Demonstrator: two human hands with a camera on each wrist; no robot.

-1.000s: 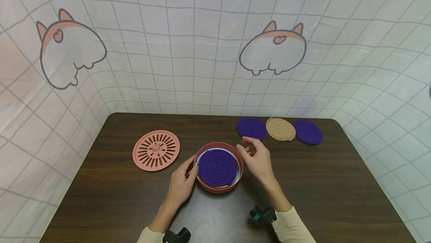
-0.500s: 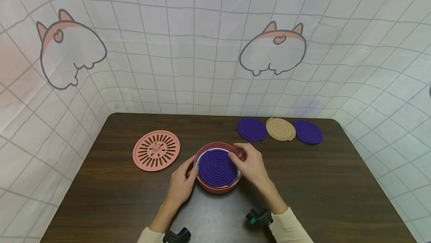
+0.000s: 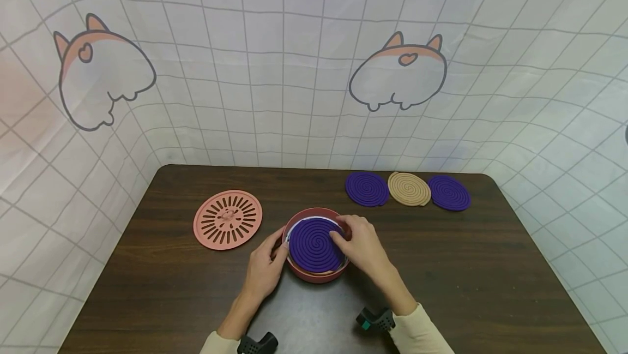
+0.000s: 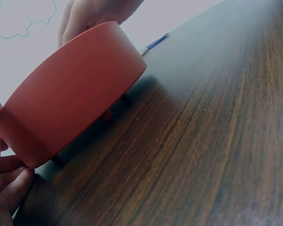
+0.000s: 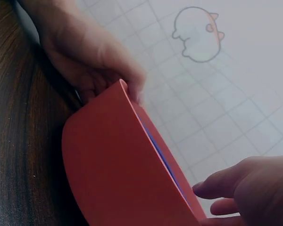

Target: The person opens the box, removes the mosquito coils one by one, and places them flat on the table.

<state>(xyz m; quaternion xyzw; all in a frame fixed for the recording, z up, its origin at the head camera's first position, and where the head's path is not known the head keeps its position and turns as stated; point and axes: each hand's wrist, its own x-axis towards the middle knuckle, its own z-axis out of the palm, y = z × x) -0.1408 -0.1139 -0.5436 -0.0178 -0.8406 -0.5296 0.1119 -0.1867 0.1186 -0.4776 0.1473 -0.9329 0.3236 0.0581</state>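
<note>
A round red box sits on the dark table with its top off. Inside it lies a purple spiral coaster, with a pale rim of something beneath. My left hand grips the box's left side, thumb at the rim and fingers curled round the wall below. On the opposite side, my right hand reaches over the rim, its thumb above the coaster's right edge and its fingers loosely bent. In the right wrist view, the right thumb is just inside the red wall.
A pink slotted round lid lies to the left. Along the back edge rest a purple coaster, a tan coaster and another purple coaster. A white gridded curtain hangs behind the wooden table.
From right of the box, my right hand has moved left and slightly down, over the rim to the coaster's right edge. The left hand and the box have stayed in place.
</note>
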